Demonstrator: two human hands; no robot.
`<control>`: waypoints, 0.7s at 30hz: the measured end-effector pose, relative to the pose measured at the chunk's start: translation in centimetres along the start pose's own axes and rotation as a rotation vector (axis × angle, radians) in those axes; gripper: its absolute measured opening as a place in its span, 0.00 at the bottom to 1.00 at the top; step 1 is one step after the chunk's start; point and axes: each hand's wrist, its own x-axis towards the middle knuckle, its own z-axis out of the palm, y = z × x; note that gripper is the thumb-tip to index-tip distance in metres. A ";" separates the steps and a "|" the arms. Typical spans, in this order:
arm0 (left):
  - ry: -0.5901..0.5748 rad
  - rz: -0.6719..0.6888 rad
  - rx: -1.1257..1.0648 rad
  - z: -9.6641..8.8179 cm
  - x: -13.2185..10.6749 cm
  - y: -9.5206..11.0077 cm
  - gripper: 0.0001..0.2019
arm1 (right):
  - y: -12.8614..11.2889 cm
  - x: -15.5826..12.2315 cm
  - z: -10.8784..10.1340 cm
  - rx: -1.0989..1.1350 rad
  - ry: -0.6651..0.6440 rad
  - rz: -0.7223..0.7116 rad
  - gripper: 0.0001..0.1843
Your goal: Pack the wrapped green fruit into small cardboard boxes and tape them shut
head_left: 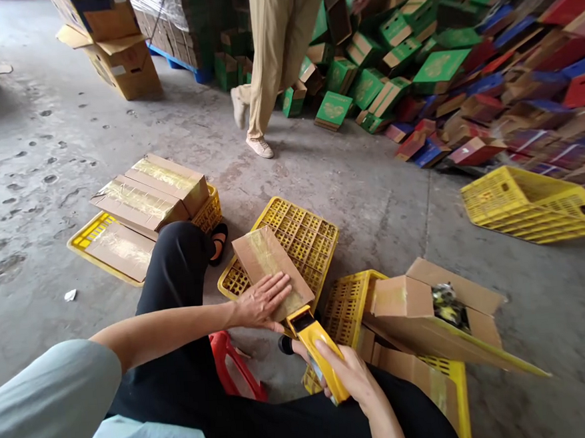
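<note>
A small cardboard box [268, 261] with a strip of clear tape along its top lies on an upturned yellow crate [303, 228] between my knees. My left hand [265, 299] is flat on the box top, fingers stretched out. My right hand [347, 370] is wrapped round a yellow tape dispenser [319, 347], its dark-slotted front end against the box's near edge. To the right, an open cardboard box [393, 302] leans over another yellow crate [348, 302]; dark, shiny contents with yellow-green patches show inside, too unclear to name.
Taped boxes [162, 181] rest on yellow crates at left. A red plastic stool [227, 364] is beneath me. A person [278, 53] walks ahead, beside a heap of green, red and blue boxes [442, 68]. Another yellow crate [527, 206] lies at right.
</note>
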 end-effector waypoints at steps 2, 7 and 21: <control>-0.019 0.050 -0.022 0.5 -0.7 1.5 0.55 | 0.0 0.1 0.1 -0.008 0.011 0.015 0.29; -0.059 0.089 -0.091 0.9 -1.1 2.8 0.59 | -0.3 -0.3 0.3 -0.018 0.033 0.013 0.29; 0.096 -0.709 0.096 -5.1 3.0 -9.5 0.38 | 1.3 0.4 0.5 -0.022 0.054 -0.028 0.30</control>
